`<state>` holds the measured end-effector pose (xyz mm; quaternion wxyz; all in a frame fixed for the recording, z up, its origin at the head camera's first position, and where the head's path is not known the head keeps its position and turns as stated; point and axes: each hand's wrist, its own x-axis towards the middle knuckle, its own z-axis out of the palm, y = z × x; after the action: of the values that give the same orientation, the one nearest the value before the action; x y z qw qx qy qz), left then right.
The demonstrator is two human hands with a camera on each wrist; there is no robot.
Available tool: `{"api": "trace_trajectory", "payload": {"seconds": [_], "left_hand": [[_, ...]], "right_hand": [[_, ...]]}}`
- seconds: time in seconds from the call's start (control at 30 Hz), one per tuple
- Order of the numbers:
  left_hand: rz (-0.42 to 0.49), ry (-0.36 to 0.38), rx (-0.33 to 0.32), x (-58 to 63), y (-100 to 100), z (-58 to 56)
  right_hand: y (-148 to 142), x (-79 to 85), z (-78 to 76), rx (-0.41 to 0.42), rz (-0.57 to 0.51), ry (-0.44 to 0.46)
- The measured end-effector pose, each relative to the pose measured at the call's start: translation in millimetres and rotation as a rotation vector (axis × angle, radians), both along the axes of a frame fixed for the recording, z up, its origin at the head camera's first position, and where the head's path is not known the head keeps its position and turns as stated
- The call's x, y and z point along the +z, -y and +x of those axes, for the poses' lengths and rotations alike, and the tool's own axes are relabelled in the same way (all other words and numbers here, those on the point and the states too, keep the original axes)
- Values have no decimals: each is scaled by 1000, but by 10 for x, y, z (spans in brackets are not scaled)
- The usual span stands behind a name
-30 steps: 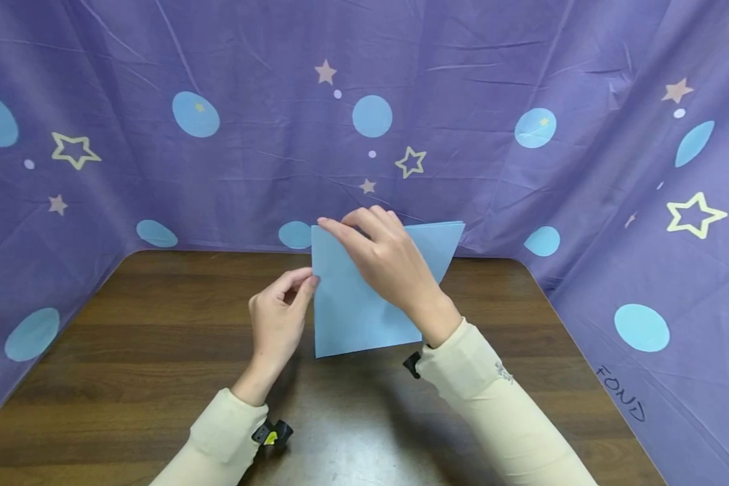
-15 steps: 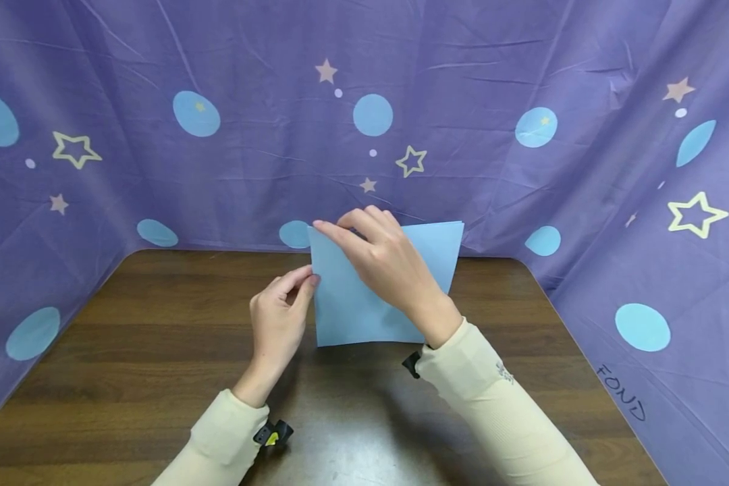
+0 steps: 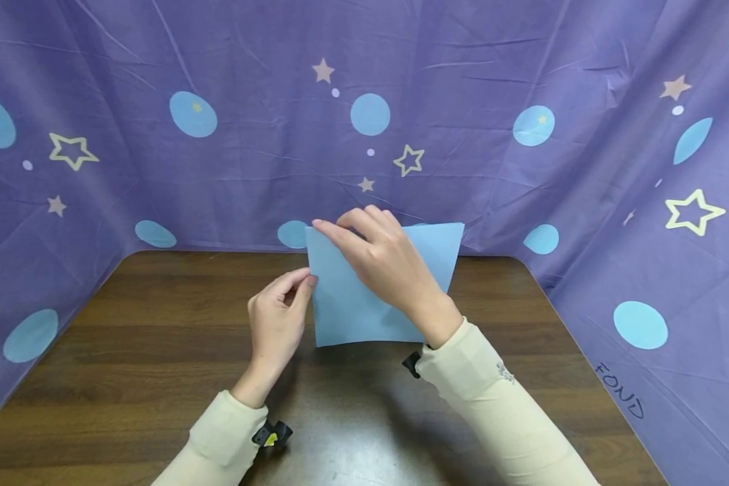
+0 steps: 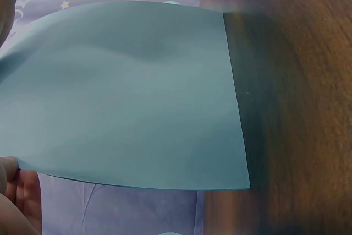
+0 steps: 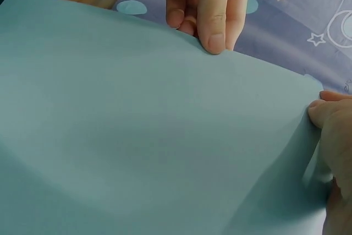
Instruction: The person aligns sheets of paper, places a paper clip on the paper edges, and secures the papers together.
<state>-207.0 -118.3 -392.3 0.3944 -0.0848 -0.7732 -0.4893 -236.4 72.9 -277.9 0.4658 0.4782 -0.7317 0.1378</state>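
A left hand, its sleeve reaching in from the near edge of a wooden table, pinches the left edge of a pale blue sheet of paper between thumb and fingers. The gap between those fingertips is narrow, filled only by the paper. The sheet stands raised and upright, short of the table's far edge and about midway between its far corners; whether its lower edge touches the surface cannot be told.

The key relation is along that left edge: the left hand grips partway down it, while the right hand crosses the sheet's face to pinch the top left corner, above the left hand's hold. Both hands are in contact with the paper, neither nearer than the other. Most of the sheet extends rightward from the two pinches, its right side free of both hands; foreshortening hides which way its long axis runs.

The paper is plain, matte and gently bowed, with soft shading; its number of layers is unclear. At right, a second cream sleeve slants toward the table's near edge, beside a purple curtain patterned with stars.
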Motion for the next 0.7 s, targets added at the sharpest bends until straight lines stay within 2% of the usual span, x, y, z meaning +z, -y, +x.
{"api": "trace_trajectory", "payload": {"seconds": [0.33, 0.7], "left_hand": [[19, 2, -9, 1, -6, 11], [23, 6, -13, -2, -8, 4]], "right_hand": [[-106, -24, -24, -55, -40, -49], [-243, -33, -25, -113, -26, -22]]}}
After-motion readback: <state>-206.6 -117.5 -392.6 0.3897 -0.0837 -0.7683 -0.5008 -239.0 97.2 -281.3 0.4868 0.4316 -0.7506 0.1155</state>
